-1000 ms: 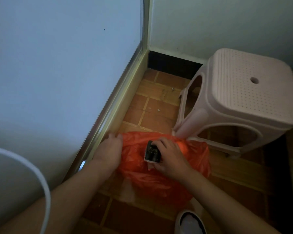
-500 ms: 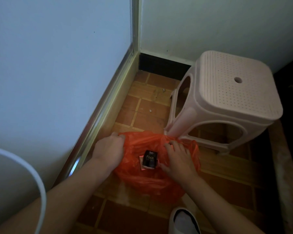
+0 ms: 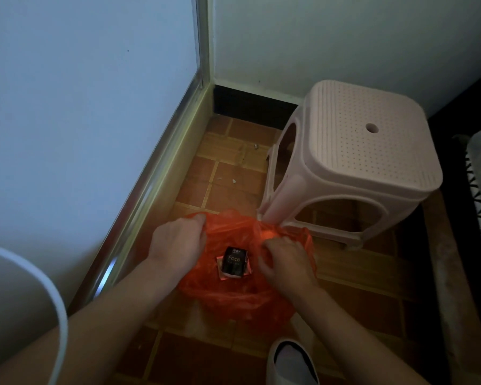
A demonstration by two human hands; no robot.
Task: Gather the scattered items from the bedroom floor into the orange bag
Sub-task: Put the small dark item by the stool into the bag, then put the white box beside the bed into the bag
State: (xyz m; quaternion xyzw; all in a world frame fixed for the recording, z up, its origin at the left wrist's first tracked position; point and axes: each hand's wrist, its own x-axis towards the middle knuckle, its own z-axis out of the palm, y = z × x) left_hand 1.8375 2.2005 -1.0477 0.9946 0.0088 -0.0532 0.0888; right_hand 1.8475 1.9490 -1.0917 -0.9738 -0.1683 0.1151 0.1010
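Orange bag (image 3: 242, 298): on the tiled floor (image 3: 228, 190), spread between your two hands. Your left hand (image 3: 178, 245) grips the bag's far left edge, fingers curled over the plastic. Your right hand (image 3: 285, 262) pinches the bag's right edge, fingers bent into the film. Small black packet (image 3: 234, 262), marked "Face": between your hands, lying against the bag's plastic. Pink plastic stool (image 3: 353, 162): just beyond your right hand, one leg beside the bag. White shoe (image 3: 292, 362): below your right forearm.

2 bare forearms, no sleeves in view, no rings or watch showing, left hand (image 3: 178, 245), right hand (image 3: 285, 263), white slip-on shoe (image 3: 292, 362) with dark opening
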